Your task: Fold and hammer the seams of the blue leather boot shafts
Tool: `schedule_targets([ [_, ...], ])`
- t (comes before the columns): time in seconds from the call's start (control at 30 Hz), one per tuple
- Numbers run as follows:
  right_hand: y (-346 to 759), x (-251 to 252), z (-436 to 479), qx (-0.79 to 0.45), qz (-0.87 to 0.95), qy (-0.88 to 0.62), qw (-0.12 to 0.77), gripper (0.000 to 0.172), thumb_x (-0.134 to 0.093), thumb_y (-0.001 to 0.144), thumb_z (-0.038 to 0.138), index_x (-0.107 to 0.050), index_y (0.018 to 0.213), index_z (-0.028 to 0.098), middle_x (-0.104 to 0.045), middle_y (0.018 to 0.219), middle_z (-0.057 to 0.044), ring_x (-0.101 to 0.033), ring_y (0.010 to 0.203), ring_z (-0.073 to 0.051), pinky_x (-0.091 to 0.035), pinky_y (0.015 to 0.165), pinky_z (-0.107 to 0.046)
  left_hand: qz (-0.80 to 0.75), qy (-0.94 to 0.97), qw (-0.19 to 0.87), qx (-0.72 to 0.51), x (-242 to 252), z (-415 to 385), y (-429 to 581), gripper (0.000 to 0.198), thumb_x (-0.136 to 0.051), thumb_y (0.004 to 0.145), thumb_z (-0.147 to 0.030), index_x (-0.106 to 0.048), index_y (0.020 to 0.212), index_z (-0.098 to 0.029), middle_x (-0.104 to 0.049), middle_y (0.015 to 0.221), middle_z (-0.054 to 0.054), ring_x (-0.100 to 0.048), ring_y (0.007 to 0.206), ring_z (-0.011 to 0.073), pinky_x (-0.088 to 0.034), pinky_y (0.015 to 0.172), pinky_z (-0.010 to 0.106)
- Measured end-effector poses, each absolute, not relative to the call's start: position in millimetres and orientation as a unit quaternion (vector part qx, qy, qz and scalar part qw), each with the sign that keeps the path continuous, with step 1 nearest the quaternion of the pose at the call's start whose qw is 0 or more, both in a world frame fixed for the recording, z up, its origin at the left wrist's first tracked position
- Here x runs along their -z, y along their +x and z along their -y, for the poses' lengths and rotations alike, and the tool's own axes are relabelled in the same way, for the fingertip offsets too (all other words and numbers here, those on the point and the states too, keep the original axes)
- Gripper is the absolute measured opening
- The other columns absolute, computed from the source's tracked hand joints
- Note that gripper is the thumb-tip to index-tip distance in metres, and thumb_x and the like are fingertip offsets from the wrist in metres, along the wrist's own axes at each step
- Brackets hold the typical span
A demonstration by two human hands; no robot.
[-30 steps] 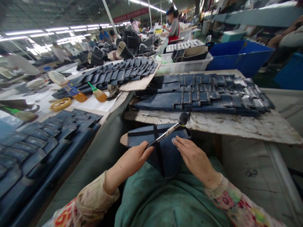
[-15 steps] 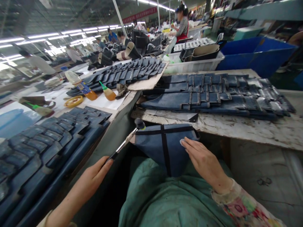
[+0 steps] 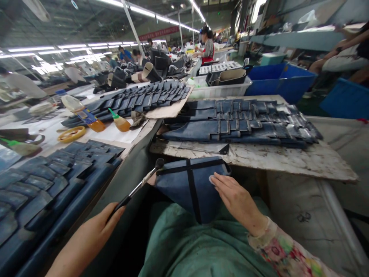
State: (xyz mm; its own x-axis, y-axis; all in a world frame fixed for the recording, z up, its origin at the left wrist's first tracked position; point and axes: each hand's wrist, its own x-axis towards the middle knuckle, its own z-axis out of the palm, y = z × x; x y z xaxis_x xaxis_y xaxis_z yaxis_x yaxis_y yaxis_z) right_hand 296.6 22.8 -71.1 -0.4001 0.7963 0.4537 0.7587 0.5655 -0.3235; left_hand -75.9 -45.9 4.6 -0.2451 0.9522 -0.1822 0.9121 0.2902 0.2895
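My left hand point(image 3: 96, 227) is closed on the black handle of a small metal hammer point(image 3: 140, 184), whose dark head hovers at the left edge of a dark blue leather piece point(image 3: 192, 184) with black crossed strips. That piece lies on my lap over a green apron point(image 3: 198, 246). My right hand point(image 3: 235, 200) rests flat on the piece's right side with fingers stretched out.
A scuffed white board point(image 3: 288, 157) ahead carries rows of dark blue leather pieces point(image 3: 245, 121). More such pieces point(image 3: 43, 181) lie on the left bench beside glue bottles point(image 3: 119, 120) and a yellow tape roll point(image 3: 71, 134). Blue bins point(image 3: 279, 79) stand behind. Other people work farther back.
My left hand swung the hammer from the piece's upper right corner over to its left edge and drew back toward me. My right hand stayed on the leather piece.
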Motion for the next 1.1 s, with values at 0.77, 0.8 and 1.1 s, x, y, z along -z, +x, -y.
schedule_targets([
  [0.77, 316.8, 95.9, -34.1, -0.016, 0.818, -0.488, 0.305, 0.039, -0.041, 0.091, 0.034, -0.047, 0.127, 0.019, -0.058, 0.112, -0.009, -0.053, 0.105, -0.024, -0.045, 0.092, -0.039, -0.446, 0.89, 0.063, -0.065, 51.8, -160.5, 189.9, 0.042, -0.027, 0.095, -0.038, -0.058, 0.113, -0.018, -0.061, 0.114, 0.008, -0.056, 0.107, 0.0187, -0.044, 0.092, 0.032],
  [0.8, 320.5, 97.0, -38.7, -0.014, 0.812, -0.492, 0.314, 0.04, -0.04, 0.092, 0.038, -0.047, 0.126, 0.019, -0.058, 0.112, -0.009, -0.052, 0.105, -0.024, -0.043, 0.093, -0.04, -0.456, 0.884, 0.063, -0.077, 51.7, -151.3, 174.1, 0.042, -0.026, 0.095, -0.039, -0.056, 0.117, -0.018, -0.06, 0.117, 0.007, -0.054, 0.11, 0.0182, -0.042, 0.095, 0.031],
  [1.1, 332.6, 110.3, -95.0, -0.052, 0.771, -0.534, 0.343, 0.053, -0.04, 0.086, 0.055, -0.058, 0.117, 0.016, -0.066, 0.101, -0.011, -0.062, 0.093, -0.026, -0.049, 0.082, -0.04, -0.678, 0.664, 0.161, -0.272, 57.1, -61.1, 7.1, 0.041, -0.044, 0.088, -0.04, -0.054, 0.121, -0.019, -0.055, 0.127, 0.01, -0.046, 0.121, 0.0239, -0.028, 0.108, 0.042],
])
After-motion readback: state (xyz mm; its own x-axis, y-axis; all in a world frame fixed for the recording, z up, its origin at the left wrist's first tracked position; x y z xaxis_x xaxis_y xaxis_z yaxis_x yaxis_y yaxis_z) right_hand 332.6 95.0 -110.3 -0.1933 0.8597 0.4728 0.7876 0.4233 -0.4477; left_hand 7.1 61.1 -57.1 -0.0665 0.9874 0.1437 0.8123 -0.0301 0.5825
